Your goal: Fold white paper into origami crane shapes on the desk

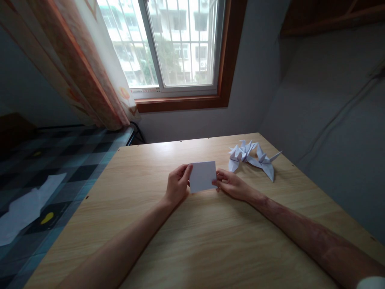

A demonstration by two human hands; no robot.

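Observation:
A plain white sheet of paper [203, 176], nearly square, is held up over the middle of the table. My left hand [178, 182] pinches its left edge, thumb on the near face. On the opposite edge my right hand [230, 184] grips it between thumb and fingers. The paper's far face is hidden, and I cannot tell whether it is one layer or folded. Several white origami cranes [251, 156] sit in a cluster beyond my right hand, not touching it.
The wooden table [144, 237] reaches toward the wall under a barred window [186, 44]. At the left, a bed with a checked cover [99, 160] bears loose white paper [27, 206]. A patterned curtain [75, 60] hangs above it. A cable [337, 116] runs along the right wall.

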